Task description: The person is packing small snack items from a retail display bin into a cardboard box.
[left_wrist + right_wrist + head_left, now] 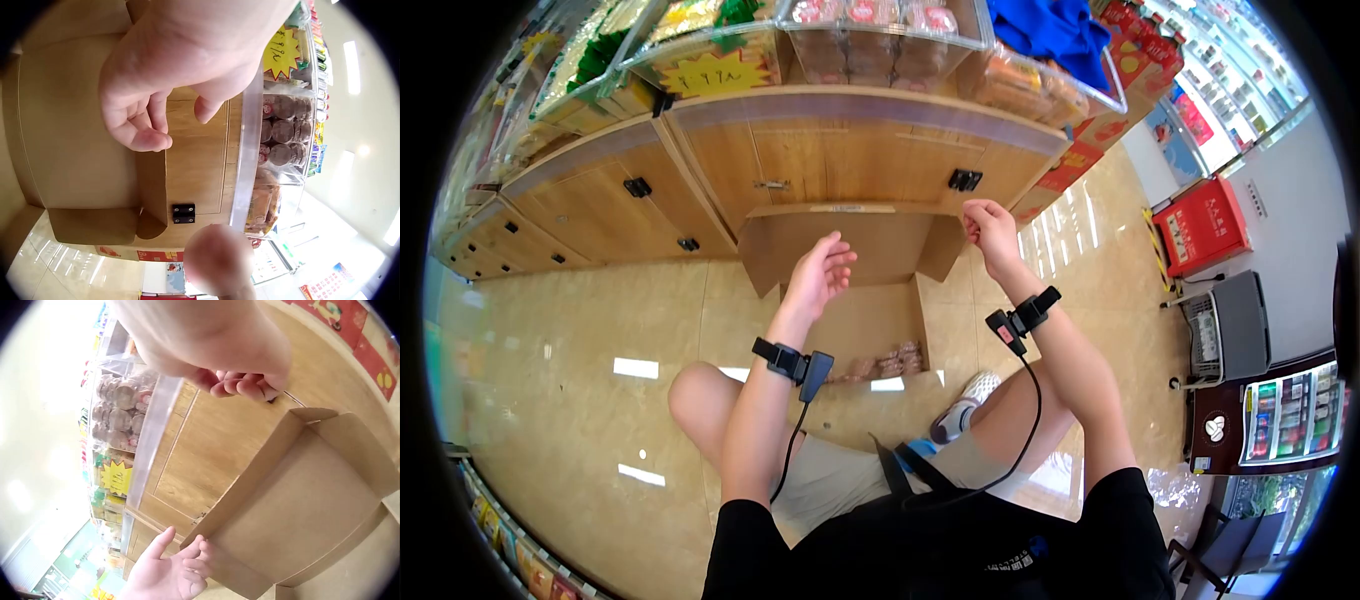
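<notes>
Over there the open cardboard box (855, 245) sits on the floor, lower than both hands: left hand (820, 277) released above it, right hand (994, 238) clenched on nothing near its upright flap

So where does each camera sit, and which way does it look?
On the head: looks forward and down at the open cardboard box; left hand, right hand and legs show.
On the left wrist: looks past the left hand towards box and wooden cabinet.
On the right wrist: looks past the right hand; left hand shows too.
Both wrist views share the yellow price sign.
</notes>
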Demonstrator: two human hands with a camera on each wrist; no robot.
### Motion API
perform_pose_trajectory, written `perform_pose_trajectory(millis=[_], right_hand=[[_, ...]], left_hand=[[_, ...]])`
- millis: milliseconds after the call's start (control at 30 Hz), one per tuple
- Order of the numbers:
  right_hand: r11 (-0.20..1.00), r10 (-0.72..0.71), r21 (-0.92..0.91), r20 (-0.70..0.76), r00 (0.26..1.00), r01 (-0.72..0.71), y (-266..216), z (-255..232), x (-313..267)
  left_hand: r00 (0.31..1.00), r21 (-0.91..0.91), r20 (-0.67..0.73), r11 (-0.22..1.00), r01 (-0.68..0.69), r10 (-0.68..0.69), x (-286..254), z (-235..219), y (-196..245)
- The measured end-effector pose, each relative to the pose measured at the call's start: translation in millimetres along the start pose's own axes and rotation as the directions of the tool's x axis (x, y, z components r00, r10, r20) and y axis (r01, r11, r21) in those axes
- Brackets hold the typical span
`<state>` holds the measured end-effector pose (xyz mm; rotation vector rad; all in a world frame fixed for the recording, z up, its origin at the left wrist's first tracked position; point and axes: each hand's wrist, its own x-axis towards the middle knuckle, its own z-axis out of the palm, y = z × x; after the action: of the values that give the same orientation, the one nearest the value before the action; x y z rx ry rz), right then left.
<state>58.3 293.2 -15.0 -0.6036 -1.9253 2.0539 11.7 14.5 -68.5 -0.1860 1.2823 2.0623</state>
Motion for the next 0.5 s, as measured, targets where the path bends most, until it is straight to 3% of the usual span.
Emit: perform_pose_trajectory(millis=[233,500], right_hand=[[0.998,0.037,-0.058,0.066,0.997,-0.033,10,-7,9],[0.989,0.085,-0.13,0.149,0.985,-0.066,14,0,6]], left_hand=[[0.994,0.04,-0.064,0.995,0.089,-0.087,23,-15,-32],[0.91,-0.004,-0.2,0.929,0.37,-0.363,82,-60,-127]])
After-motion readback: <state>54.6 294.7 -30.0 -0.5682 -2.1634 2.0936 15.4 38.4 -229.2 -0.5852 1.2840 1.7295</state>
